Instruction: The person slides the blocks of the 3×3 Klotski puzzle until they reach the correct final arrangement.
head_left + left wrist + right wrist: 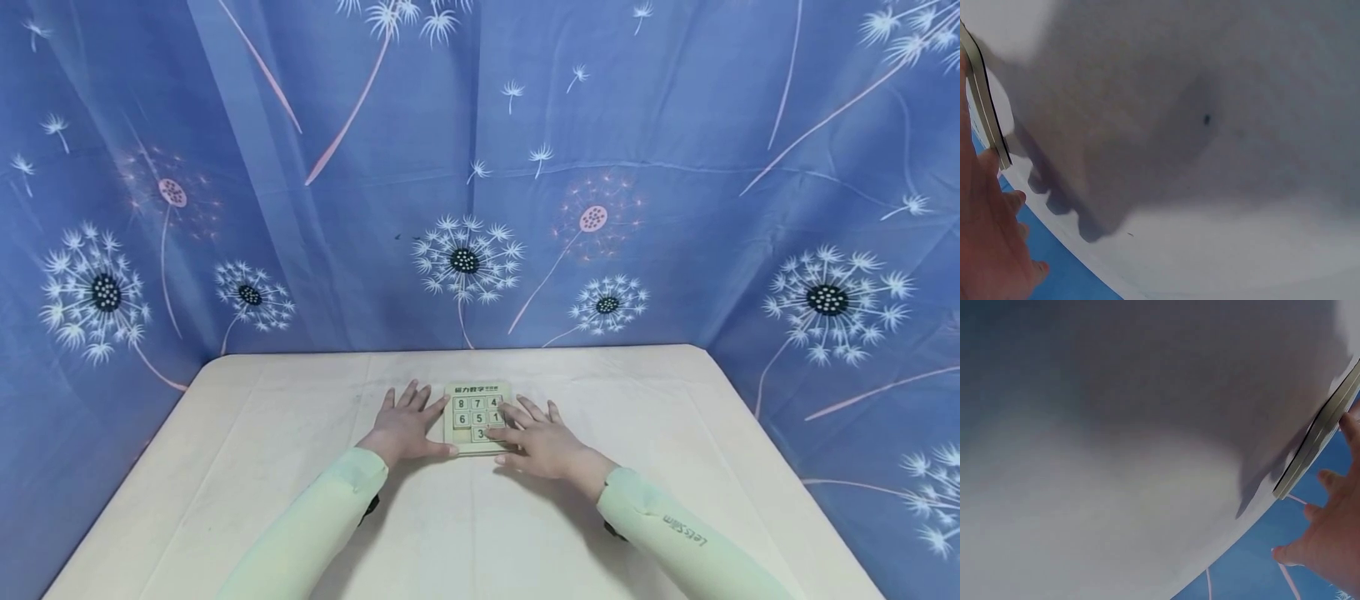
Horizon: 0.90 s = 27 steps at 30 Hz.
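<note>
A pale green number sliding puzzle lies flat on the table. Its visible tiles read 8, 7, 4 on top, 6, 5, 1 in the middle, and a 3 tile in the bottom row; the lower left cell is vacant. My left hand is spread at the left side, thumb and index finger touching the frame. From the right, my right hand reaches over with its index fingertip on the bottom row near the 3, covering the lower right cell. Both wrist views catch the puzzle's edge beside the fingers.
A cream-covered table spreads around the puzzle. Behind it and at both sides hangs a blue curtain with a dandelion print. Light green sleeves cover both forearms.
</note>
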### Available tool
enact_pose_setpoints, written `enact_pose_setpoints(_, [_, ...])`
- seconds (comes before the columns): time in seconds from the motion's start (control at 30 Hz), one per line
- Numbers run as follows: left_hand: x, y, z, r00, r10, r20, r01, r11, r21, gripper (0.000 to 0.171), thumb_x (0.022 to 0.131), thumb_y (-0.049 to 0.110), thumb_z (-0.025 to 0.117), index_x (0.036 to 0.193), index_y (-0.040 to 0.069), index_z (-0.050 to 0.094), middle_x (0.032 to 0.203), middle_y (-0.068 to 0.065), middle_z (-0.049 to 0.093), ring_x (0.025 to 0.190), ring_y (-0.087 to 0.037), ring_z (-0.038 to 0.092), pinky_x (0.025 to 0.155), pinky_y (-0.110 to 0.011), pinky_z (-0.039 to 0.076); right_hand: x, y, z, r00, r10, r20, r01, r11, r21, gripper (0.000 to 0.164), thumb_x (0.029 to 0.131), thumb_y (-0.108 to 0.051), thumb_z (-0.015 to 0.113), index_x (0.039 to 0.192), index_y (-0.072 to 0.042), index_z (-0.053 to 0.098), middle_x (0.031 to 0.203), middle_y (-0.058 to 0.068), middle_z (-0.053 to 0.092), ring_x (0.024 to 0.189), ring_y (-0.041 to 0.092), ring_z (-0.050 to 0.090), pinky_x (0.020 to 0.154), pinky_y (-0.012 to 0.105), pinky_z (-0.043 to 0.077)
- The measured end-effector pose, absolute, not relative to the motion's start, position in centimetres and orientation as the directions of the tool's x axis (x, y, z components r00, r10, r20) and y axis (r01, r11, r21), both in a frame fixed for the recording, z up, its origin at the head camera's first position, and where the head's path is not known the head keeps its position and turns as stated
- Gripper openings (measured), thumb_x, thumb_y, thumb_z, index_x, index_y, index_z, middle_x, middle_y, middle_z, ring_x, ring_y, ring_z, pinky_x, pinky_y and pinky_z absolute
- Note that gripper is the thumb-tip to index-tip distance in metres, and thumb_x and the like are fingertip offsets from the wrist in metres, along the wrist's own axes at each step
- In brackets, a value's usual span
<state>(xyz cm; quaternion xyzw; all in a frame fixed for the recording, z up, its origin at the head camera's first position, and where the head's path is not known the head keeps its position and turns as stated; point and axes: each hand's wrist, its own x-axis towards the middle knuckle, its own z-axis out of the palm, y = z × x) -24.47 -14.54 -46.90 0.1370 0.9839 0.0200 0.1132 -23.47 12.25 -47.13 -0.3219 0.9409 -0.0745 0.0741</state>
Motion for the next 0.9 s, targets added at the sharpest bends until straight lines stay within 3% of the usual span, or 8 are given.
enact_pose_setpoints(0.9, [-24.62, -14.50, -47.06, -0.936, 0.277, -0.218, 0.273, 0.961, 0.050, 0.096, 0.085, 0.080, 0.057, 0.163, 0.030, 0.029, 0.172, -0.011, 0.024, 0.162, -0.036, 0.012, 0.131, -0.063, 0.012, -23.42, 12.14, -47.03, -0.795, -0.604, -0.061, -0.575, 0.782, -0.242, 0.055, 0.102, -0.056, 0.050, 0.153, -0.035, 0.048, 0.171, 0.009, 0.027, 0.160, 0.042, 0.018, 0.121, 0.078, 0.014])
